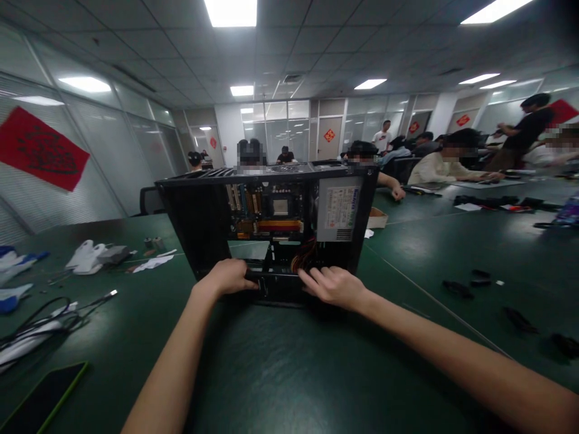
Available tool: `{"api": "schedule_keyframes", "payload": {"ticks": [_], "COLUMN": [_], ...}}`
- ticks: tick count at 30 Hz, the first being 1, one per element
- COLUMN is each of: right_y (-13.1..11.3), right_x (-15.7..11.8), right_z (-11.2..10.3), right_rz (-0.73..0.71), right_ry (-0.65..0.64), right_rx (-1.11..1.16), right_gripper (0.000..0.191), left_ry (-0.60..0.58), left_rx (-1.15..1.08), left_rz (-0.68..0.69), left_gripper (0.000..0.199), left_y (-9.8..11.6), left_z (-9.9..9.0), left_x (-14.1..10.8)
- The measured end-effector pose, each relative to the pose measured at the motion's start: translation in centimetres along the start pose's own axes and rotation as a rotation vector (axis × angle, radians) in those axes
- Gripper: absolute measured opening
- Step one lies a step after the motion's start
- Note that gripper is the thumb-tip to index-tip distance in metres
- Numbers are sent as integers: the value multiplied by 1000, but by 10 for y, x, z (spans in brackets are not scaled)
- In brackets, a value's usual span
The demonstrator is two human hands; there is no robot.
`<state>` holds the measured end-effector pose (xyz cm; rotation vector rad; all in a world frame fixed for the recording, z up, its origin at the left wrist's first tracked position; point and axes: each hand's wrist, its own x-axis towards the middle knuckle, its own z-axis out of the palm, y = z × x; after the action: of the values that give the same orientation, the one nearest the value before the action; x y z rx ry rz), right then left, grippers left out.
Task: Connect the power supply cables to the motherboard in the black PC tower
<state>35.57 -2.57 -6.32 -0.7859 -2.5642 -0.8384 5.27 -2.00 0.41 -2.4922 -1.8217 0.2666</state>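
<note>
An open black computer case (190,223) stands on the green table in front of me. Inside it show a motherboard (266,208), a power supply (338,210) with a white label at the right, and a bundle of coloured cables (304,256) below. My left hand (228,278) grips the near lower edge of the case, fingers over the rail. On the same edge, further right, my right hand (332,286) has its fingers bent around the rail beside the cables.
To the left lie a phone (45,395), cables (58,319), white plastic bags (85,258) and a grey block (113,255). Black parts (458,288) are scattered at the right. A cardboard box (377,218) sits behind the case. Several people sit around the table.
</note>
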Motion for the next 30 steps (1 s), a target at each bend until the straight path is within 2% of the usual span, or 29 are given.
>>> {"api": "schedule_keyframes", "payload": {"ticks": [3,6,10,12,15,18,21,25,27,30], "right_y": [30,44,31,21,15,23,39,57,60,60], "right_x": [-11,-18,-17,-13,-1,16,36,57,63,64], "right_z": [8,15,14,7,-8,-20,-19,1,13,24], "right_rz": [73,190,292,345,498,686,618,448,414,516], "right_ry": [-83,-110,-58,-81,-194,-355,-457,-555,-535,-410], "right_rx": [136,210,85,57,123,277,570,860,929,1091], "right_gripper": [42,44,44,48,53,58,59,55,50,47], "left_ry": [55,118,141,153,165,156,143,150,161,169], "left_rx": [-14,-15,-31,-37,-50,-56,-65,-68,-61,-44], "left_rz": [52,22,30,39,41,25,1,8,16,19], "left_gripper": [44,45,46,46,46,47,48,46,46,46], "left_y": [24,40,44,43,42,42,43,44,44,44], "left_z": [1,3,5,5,5,6,6,4,4,3], "left_x": [2,3,3,3,3,4,4,3,3,2]}}
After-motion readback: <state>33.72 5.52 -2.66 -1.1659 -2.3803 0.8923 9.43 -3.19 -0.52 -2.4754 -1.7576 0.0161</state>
